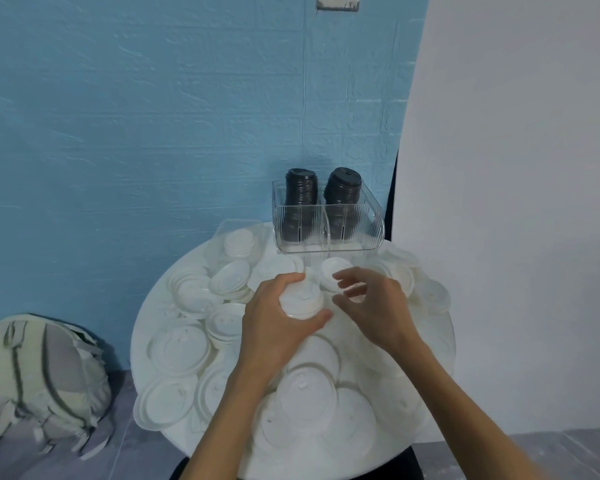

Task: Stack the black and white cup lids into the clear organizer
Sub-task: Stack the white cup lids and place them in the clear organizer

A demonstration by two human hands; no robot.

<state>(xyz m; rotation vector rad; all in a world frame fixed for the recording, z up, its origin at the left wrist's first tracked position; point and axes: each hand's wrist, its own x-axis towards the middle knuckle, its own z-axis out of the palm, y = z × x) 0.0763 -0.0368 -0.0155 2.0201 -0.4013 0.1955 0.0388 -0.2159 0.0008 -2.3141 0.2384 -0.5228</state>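
A clear ribbed organizer (373, 221) stands at the far edge of the round white table (142, 318). Two tall stacks of black lids (301, 187) (343, 188) fill its rear compartments; the front compartments look bare. Several white lids (179, 348) lie scattered and piled all over the table. My left hand (274, 320) is shut on a short stack of white lids (302, 301), held just above the table's middle. My right hand (371, 303) hovers just right of that stack, fingers spread and curled, holding nothing I can make out.
A clear container (241, 225) lies among the white lids left of the organizer. A grey-green backpack (45, 379) sits on the floor at the left. Behind the table is a blue wall, with a white panel (516, 202) on the right.
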